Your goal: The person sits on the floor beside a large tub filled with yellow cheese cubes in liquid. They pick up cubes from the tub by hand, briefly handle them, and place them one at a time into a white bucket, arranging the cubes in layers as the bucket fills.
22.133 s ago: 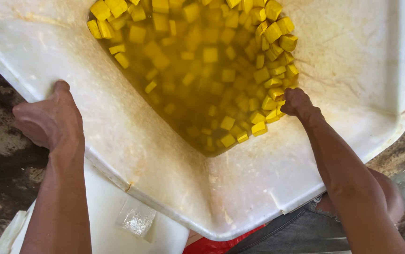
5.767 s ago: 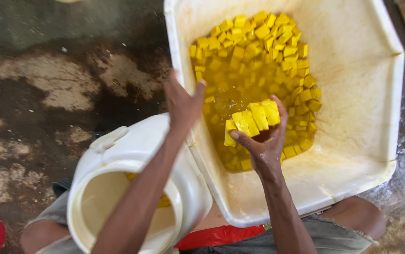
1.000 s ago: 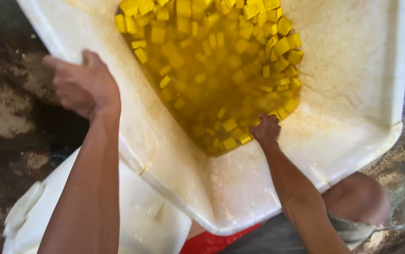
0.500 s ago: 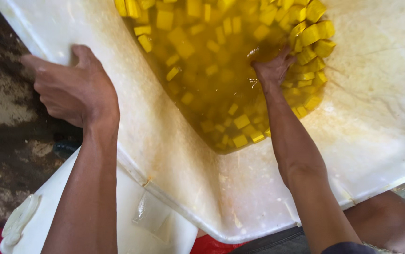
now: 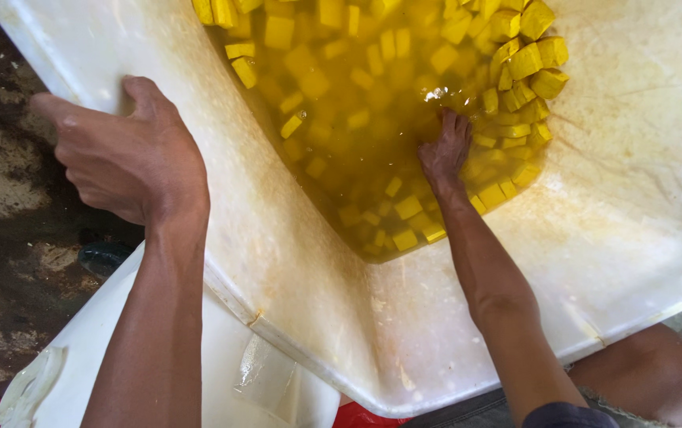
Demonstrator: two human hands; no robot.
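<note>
Tub: large white plastic tub [image 5: 610,238], tilted, holding yellow liquid.
Cubes: yellow cubes [image 5: 515,71] pooled in the tub's low corner.
Left hand: left hand [image 5: 131,158] grips the tub's rim, fingers clamped on it.
Right hand: right hand [image 5: 445,150] inside the tub among the cubes, fingers dipped in liquid; their closure cannot be told.
Container: white container [image 5: 159,364] beneath the tub.

Two bare forearms and hands — no gloves, no rings — with a dark sleeve edge [image 5: 567,414] at the right elbow

Yellow cubes [image 5: 519,59] in amber liquid [image 5: 365,150] fill a stained white tub [image 5: 634,198].
</note>
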